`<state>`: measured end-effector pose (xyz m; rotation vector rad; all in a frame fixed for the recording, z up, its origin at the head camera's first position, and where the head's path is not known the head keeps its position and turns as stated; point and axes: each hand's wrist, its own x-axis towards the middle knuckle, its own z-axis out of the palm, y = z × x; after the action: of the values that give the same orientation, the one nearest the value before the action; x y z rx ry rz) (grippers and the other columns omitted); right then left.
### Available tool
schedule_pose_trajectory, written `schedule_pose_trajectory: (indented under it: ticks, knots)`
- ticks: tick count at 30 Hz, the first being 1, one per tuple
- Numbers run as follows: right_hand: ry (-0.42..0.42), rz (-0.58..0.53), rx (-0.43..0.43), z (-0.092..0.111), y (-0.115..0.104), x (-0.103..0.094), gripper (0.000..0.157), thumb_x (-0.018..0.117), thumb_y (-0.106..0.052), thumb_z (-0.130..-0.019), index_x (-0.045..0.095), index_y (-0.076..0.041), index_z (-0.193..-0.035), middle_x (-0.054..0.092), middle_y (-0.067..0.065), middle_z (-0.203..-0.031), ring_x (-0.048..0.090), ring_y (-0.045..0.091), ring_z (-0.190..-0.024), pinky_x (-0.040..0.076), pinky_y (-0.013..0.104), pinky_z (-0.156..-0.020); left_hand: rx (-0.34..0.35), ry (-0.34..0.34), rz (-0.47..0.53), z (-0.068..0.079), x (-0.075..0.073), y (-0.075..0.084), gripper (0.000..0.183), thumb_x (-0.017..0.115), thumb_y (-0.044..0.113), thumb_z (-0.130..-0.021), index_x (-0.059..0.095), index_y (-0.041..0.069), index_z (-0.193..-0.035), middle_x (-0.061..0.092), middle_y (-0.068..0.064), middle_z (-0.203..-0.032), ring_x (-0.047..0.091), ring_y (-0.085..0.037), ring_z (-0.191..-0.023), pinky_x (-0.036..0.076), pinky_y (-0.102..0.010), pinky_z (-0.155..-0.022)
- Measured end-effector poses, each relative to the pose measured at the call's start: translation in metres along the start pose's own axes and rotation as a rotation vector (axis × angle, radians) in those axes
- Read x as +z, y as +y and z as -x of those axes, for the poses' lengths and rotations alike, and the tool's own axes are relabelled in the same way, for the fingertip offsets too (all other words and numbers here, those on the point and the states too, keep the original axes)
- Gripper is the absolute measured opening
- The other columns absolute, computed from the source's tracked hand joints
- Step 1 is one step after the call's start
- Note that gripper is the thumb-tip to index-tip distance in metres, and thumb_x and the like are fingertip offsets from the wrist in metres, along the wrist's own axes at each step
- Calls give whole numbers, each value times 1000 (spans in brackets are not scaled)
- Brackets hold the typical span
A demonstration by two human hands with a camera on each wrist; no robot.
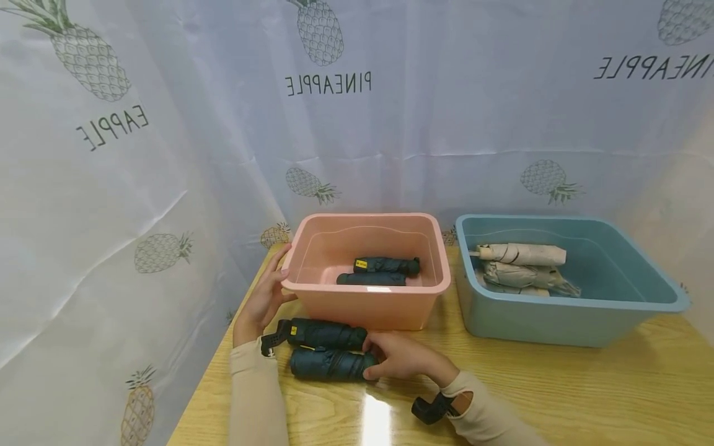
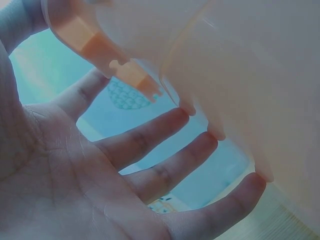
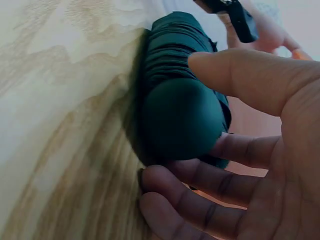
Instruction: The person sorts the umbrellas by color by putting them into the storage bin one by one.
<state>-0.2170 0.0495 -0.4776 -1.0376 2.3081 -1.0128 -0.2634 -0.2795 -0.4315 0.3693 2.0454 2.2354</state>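
Note:
My left hand (image 1: pixel 263 305) is at the left side of the pink bin (image 1: pixel 362 306), thumb over the rim. Seen from the left wrist, its spread fingertips (image 2: pixel 172 117) press the outer wall. On the table before the bin lie two dark folded umbrellas side by side, a rear one (image 1: pixel 326 335) with a yellow tag and a front one (image 1: pixel 329 364). My right hand (image 1: pixel 404 356) grips the right end of the front umbrella; in the right wrist view the thumb lies on top of this umbrella (image 3: pixel 182 120) and the fingers curl at its side and beneath.
Inside the pink bin lie two more dark folded umbrellas (image 1: pixel 385 265). To the right stands a blue bin (image 1: pixel 563 319) with several beige folded umbrellas (image 1: pixel 521 254). A pineapple-print curtain (image 1: pixel 390 155) hangs behind and left of the wooden table (image 1: pixel 530 384).

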Motion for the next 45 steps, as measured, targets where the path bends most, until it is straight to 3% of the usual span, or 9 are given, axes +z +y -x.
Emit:
schedule_pose_trajectory:
  ticks: [7,16,23,31,37,42,45]
  knots:
    - [29,107,30,-2,-4,9,45,87,-31,-78,66,-15,-114,60,-7,-97,51,6,-82,45,25,-76,0,-2,0,1,0,0,63,41,26,-106,19,34,-164,13,-3,-172,23,-46,-152,35,-76,-107]
    - [59,86,43,-3,-4,9,36,85,-27,-74,70,-15,-104,64,-8,-91,52,6,-76,45,23,-70,0,-5,7,0,1,-1,62,39,23,-106,19,34,-164,14,-4,-171,21,-48,-152,36,-75,-106]
    - [77,62,55,2,-5,-4,39,79,-29,-74,74,-10,-108,71,-3,-102,56,6,-83,48,24,-73,-6,-2,1,2,1,0,63,41,24,-106,19,34,-164,18,-5,-171,34,-40,-148,43,-66,-104]
    - [145,75,-3,15,-22,-26,21,80,-34,-74,72,-21,-87,58,-13,-72,49,4,-60,39,20,-55,1,-15,-13,1,0,1,62,42,26,-106,19,36,-163,16,-4,-171,28,-45,-150,42,-67,-105]
    - [159,65,20,20,-30,-33,25,80,-32,-75,70,-17,-92,59,-9,-78,53,10,-66,40,21,-57,8,-13,-25,3,0,2,62,41,27,-106,20,37,-163,17,-4,-171,32,-45,-148,44,-66,-104]
    - [170,23,19,21,-35,-34,26,79,-27,-76,67,-16,-97,61,-7,-85,53,12,-70,41,22,-59,9,-13,-23,3,-1,1,61,41,26,-107,20,37,-163,17,-4,-171,42,-32,-143,44,-66,-104]
    - [175,-20,22,22,-38,-34,26,77,-23,-76,67,-16,-99,63,-6,-88,55,14,-73,42,22,-59,9,-12,-22,3,-2,0,61,41,26,-107,20,37,-163,16,-3,-171,39,-36,-145,43,-68,-105]
